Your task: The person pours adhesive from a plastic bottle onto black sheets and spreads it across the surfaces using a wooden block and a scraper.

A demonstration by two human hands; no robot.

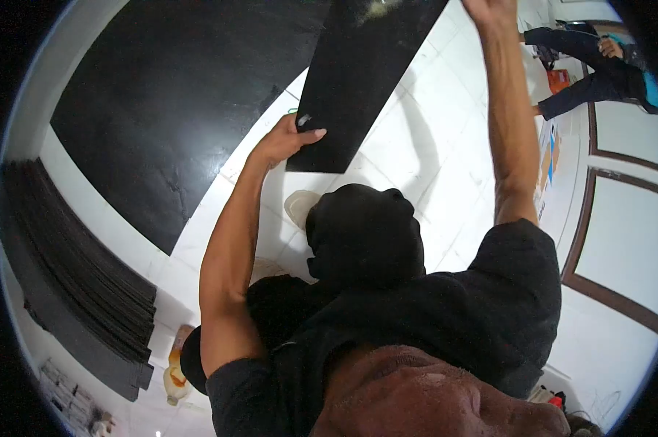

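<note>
A long black panel (365, 80) slants up from the middle to the top edge of the view, above a white tiled floor. My left hand (284, 142) grips its lower left edge, thumb on the face near a small pale mark. My right hand (491, 11) is at the top edge, right of the panel; its fingers are cut off by the frame, so I cannot tell what it touches. A large black sheet (176, 95) lies on the floor to the left, its edge close to my left hand.
A stack of dark sheets (74, 262) stands at the left. A bottle (174, 382) with yellowish contents is on the floor at lower left. Another person (598, 65) in dark trousers is at upper right, beside a red object (558, 80). Brown-framed panels (620, 233) line the right.
</note>
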